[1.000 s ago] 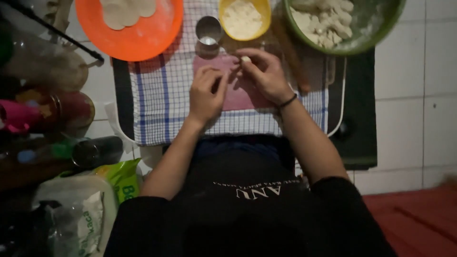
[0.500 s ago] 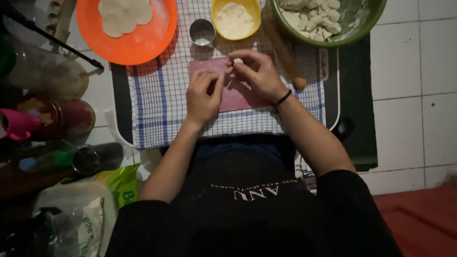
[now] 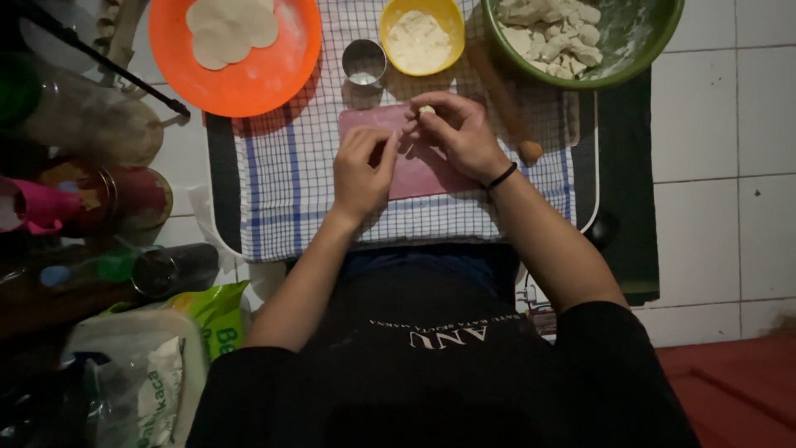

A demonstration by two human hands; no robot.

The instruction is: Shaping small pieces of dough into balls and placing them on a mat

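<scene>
My right hand (image 3: 461, 134) pinches a small white lump of dough (image 3: 426, 110) between its fingertips, over the far edge of a pink board (image 3: 424, 172). My left hand (image 3: 362, 168) rests beside it on the board, fingers curled, its fingertips near the dough; whether it touches the dough I cannot tell. The board lies on a blue-and-white checked cloth (image 3: 282, 178). A black band circles my right wrist.
An orange plate (image 3: 249, 79) with flat dough rounds sits far left, a metal ring cutter (image 3: 364, 61) and a yellow bowl (image 3: 420, 37) of white flour beyond the board, a green bowl (image 3: 626, 58) of dough pieces far right. A wooden rolling pin (image 3: 507, 108) lies right. Bottles and bags crowd the left.
Both hands have stayed over the board, working the small dough lump; the camera view has shifted slightly, so everything sits a little lower in the frame.
</scene>
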